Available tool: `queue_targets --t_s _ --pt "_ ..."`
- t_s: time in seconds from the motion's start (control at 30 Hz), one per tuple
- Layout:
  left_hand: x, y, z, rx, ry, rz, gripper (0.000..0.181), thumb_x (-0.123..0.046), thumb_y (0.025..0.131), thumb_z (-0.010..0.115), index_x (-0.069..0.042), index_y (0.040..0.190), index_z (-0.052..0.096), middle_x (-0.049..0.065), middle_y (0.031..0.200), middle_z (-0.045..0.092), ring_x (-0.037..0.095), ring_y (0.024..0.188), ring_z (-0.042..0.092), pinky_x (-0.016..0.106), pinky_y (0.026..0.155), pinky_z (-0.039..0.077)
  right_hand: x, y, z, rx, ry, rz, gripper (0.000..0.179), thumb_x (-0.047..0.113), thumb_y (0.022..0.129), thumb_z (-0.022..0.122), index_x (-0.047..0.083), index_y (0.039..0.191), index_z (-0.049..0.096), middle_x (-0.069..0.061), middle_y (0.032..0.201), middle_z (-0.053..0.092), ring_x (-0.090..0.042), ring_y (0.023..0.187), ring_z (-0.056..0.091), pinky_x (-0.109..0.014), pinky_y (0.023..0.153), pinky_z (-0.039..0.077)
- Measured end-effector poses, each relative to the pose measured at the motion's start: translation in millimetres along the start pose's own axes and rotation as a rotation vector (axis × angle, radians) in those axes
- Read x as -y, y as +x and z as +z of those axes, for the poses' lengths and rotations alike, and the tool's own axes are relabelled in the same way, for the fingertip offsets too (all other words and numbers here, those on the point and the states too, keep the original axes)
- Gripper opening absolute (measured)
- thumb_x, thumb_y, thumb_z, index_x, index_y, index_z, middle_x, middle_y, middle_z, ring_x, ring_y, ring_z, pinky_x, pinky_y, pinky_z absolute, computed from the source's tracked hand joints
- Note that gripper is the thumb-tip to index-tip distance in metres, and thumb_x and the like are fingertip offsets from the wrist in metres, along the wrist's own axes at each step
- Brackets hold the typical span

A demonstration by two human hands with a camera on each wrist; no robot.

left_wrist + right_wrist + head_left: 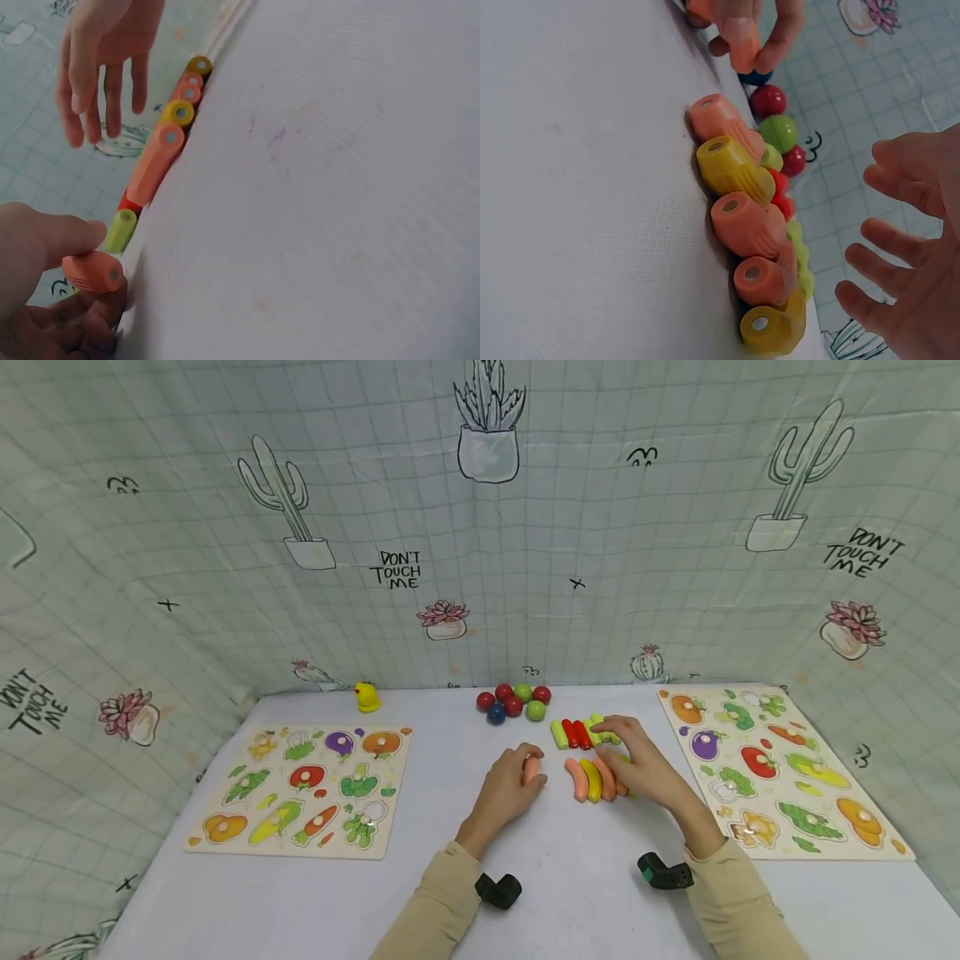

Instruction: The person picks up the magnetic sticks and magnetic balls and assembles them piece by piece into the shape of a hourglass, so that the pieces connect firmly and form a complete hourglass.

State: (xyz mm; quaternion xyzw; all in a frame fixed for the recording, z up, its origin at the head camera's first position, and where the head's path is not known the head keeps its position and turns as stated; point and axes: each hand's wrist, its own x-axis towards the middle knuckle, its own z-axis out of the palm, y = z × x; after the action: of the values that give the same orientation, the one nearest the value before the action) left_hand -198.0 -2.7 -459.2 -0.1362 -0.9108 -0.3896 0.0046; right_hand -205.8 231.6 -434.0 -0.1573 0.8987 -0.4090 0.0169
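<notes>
My left hand (pixel 504 787) pinches a curved salmon-pink toy piece (pixel 94 271) between thumb and fingers, left of a row of similar pieces. That row has a pink piece (pixel 716 116) at its left end, then a yellow piece (pixel 731 166), more pink ones and another yellow piece (pixel 772 330), each with a metal dot on its near end. Over the right end of the row is my right hand (pixel 647 768), its fingers spread and apart from the pieces in the right wrist view. Behind the row lie light-green pieces (pixel 559 735) and red pieces (pixel 581 735).
Red and green balls with one blue ball (pixel 496 713) sit at the back middle. A yellow toy duck (pixel 367 698) stands at the back left. Vegetable puzzle boards lie on both sides, a left board (pixel 337 850) and a right board (pixel 847 852). A patterned cloth (pixel 525 527) hangs behind the table.
</notes>
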Motion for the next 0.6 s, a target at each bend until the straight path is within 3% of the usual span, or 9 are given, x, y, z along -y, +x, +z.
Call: queue_targets --t_s 0.3,0.6 --pt "21.9 -11.2 -14.3 -0.066 -0.156 0.046 0.036 -0.011 0.086 0.065 -0.014 0.121 0.056 0.009 0.101 0.061 0.007 0.070 0.055 0.018 0.060 0.046 3.3 6.7 3.1 0.003 -0.042 -0.028 0.038 0.021 0.097 0.051 0.005 0.131 0.046 -0.021 0.143 0.031 -0.044 0.131 0.036 -0.064 0.103 0.030" --pt "36.7 -18.5 -22.7 -0.039 -0.229 0.016 0.038 -0.010 0.084 0.065 -0.017 0.120 0.053 0.010 0.104 0.061 0.005 0.068 0.057 0.018 0.056 0.046 6.4 14.7 9.2 -0.046 -0.034 -0.066 0.038 0.017 0.096 0.053 0.006 0.132 0.046 -0.016 0.138 0.038 -0.037 0.122 0.044 -0.056 0.100 0.039"
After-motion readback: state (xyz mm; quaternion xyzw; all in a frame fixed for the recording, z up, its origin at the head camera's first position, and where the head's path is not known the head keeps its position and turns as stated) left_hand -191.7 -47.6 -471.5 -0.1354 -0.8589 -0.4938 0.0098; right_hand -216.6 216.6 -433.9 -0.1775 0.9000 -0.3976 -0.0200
